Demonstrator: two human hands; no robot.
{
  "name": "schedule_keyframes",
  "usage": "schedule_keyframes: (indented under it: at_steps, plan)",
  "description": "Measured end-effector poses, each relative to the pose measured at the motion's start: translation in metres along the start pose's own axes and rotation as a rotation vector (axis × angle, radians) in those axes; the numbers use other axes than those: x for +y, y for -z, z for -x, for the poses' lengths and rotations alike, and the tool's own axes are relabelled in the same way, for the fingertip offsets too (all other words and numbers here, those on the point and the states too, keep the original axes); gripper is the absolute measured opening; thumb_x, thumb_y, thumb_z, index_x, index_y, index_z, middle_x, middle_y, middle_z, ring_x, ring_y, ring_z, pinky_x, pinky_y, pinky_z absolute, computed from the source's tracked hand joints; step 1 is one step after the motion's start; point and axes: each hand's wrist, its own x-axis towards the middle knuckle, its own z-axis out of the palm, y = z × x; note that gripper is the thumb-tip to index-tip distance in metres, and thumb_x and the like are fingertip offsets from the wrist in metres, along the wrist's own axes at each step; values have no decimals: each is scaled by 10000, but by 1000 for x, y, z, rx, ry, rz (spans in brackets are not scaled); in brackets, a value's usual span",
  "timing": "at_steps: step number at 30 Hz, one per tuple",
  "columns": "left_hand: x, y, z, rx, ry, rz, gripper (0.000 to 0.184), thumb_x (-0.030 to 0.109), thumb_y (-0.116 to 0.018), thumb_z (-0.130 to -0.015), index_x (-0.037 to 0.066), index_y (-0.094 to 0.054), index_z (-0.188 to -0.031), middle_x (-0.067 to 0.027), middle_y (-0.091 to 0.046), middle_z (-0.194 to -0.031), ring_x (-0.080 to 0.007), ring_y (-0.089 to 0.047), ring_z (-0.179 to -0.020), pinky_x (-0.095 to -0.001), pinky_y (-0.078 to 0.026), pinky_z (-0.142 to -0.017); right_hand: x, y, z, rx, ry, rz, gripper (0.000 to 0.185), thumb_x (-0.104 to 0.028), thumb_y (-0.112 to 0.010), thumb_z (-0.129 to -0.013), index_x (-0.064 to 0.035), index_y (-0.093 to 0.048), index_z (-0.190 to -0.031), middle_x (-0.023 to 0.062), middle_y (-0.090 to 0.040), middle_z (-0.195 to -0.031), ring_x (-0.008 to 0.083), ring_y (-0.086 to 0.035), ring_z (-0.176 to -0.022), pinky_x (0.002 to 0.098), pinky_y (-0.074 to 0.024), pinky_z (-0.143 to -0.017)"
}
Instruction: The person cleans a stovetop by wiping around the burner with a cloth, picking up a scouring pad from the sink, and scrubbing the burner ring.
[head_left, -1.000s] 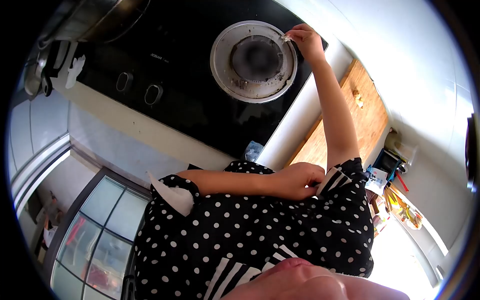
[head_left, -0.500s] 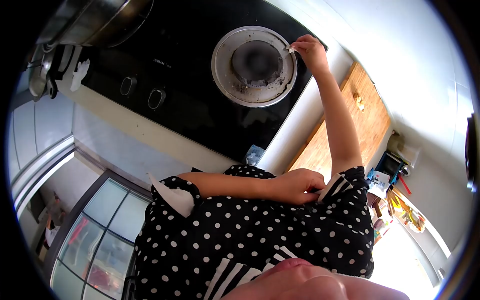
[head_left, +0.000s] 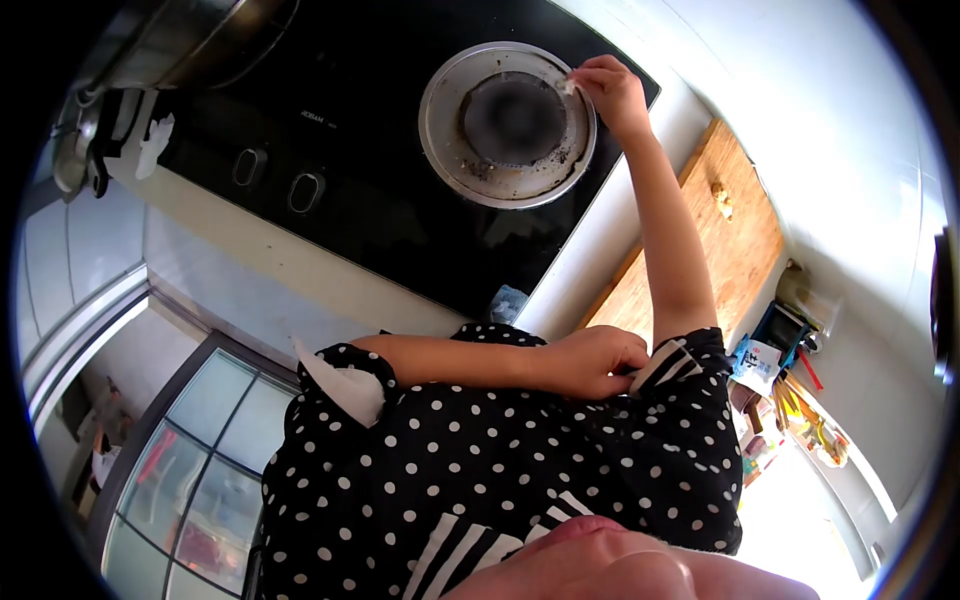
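Note:
My right hand (head_left: 614, 98) reaches over the far right side of the round metal burner plate (head_left: 445, 150). Its fingers are pinched on a small crumpled white scrap (head_left: 570, 85), which is at the plate's rim. Dark specks and stains mark the plate around the dark burner centre (head_left: 513, 118). Lower down, my left hand (head_left: 598, 362) crosses in front of the polka-dot top (head_left: 480, 450). Its fingers are closed on the striped cuff (head_left: 668, 366) of the right sleeve.
Black glass cooktop (head_left: 400, 200) surrounds the plate, with two knobs (head_left: 306, 192) at left. A metal pot (head_left: 170, 45) stands at the upper left, above hanging utensils (head_left: 75, 160). To the right lies a wooden board (head_left: 735, 235) bearing a small yellowish piece (head_left: 722, 200).
Since the half-second-old frame, my right hand and the white scrap have moved slightly left along the plate's rim. The view has shifted a little. My left hand keeps hold of the cuff.

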Motion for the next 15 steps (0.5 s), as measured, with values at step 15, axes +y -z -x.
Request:
schedule_keyframes:
  at_steps: [15]
  plan:
    - [1,-3,15,13,-1,26,96,65,-595,-749,13,-613,-828,-92,-577,-787,-230,-565,-727,-307,-445,-667,1,5,-5,-38,-22,41,100,-106,-638,-740,-116,-712,-808,54,-610,-810,232,-604,-763,308,-497,-686]
